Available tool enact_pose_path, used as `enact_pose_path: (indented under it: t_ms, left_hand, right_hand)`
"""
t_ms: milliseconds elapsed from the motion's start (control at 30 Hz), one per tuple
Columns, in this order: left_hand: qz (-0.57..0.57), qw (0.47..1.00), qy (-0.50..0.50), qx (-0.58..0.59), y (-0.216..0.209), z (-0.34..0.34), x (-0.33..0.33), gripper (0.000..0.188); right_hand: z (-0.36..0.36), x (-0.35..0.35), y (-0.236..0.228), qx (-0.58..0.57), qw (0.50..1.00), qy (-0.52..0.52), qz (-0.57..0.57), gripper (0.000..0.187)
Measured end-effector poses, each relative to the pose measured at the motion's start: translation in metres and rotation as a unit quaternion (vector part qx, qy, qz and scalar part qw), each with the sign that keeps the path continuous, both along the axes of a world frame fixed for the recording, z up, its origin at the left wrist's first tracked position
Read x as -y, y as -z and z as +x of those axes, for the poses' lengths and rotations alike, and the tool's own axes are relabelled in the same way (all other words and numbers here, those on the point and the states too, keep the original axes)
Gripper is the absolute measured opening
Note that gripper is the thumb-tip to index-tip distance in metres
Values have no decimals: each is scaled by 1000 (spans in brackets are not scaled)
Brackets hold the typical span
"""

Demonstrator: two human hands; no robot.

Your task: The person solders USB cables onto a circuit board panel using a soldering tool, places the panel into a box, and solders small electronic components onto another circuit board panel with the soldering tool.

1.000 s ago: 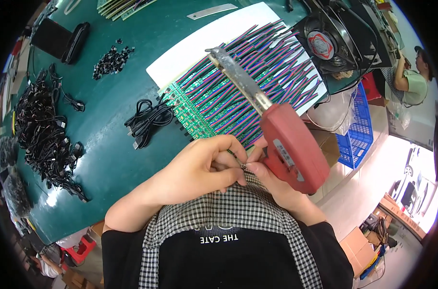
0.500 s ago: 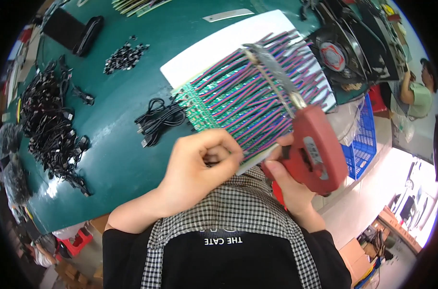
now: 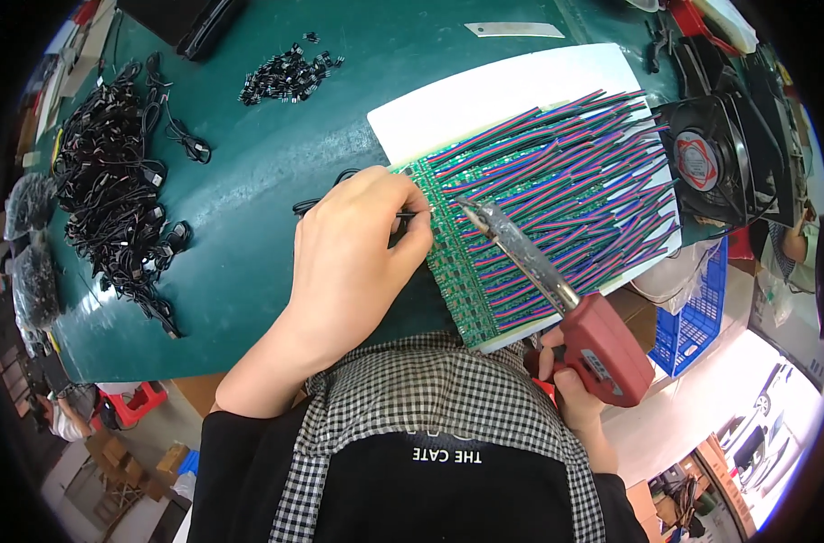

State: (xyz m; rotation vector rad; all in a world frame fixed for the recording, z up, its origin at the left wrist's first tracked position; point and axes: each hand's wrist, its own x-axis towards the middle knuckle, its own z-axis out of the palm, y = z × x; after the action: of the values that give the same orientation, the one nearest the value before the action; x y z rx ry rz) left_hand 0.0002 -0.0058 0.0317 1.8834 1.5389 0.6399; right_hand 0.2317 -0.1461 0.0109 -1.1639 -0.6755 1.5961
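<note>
My left hand [image 3: 362, 258] is closed in a pinch at the left edge of a row of green circuit boards [image 3: 457, 285]. Between its fingertips shows the end of a black cable [image 3: 308, 207], whose loops lie mostly hidden behind the hand. Red, blue and black wires [image 3: 566, 190] run from the boards toward the right. My right hand [image 3: 575, 398] grips a red soldering gun [image 3: 611, 348] by its handle. The gun's tip hovers over or touches the boards near the left fingertips; I cannot tell which. Under the boards lies a white sheet [image 3: 484, 86].
A tangled heap of black cables [image 3: 113, 190] lies at the left of the green table [image 3: 240, 235]. Small black connectors [image 3: 290, 74] are piled toward the back. A metal blade [image 3: 516, 30] lies beyond the sheet. A black fan [image 3: 711, 163] stands at right, above a blue crate [image 3: 693, 308].
My left hand has moved up to the boards' left edge, over the black cable. The soldering gun has swung lower, its tip now near the left fingers. The whole view has shifted.
</note>
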Motion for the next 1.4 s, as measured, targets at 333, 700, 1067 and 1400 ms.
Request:
enact_pose_path:
  t_ms: [333,700,1067,1400]
  left_hand:
    - [32,997,31,-65,2,2,-2,10]
    - [32,996,43,-78,-1,3,-5,9]
    - [42,994,48,-84,-2,5,-5,9]
    - [-10,998,38,45,-1,-4,-5,7]
  right_hand:
    - [6,3,10,90,995,-41,-16,72]
    - [12,14,25,239,969,-64,10,61]
    - [-7,-10,-1,156,987,-4,48,66]
    - [4,4,5,49,998,-20,32,70]
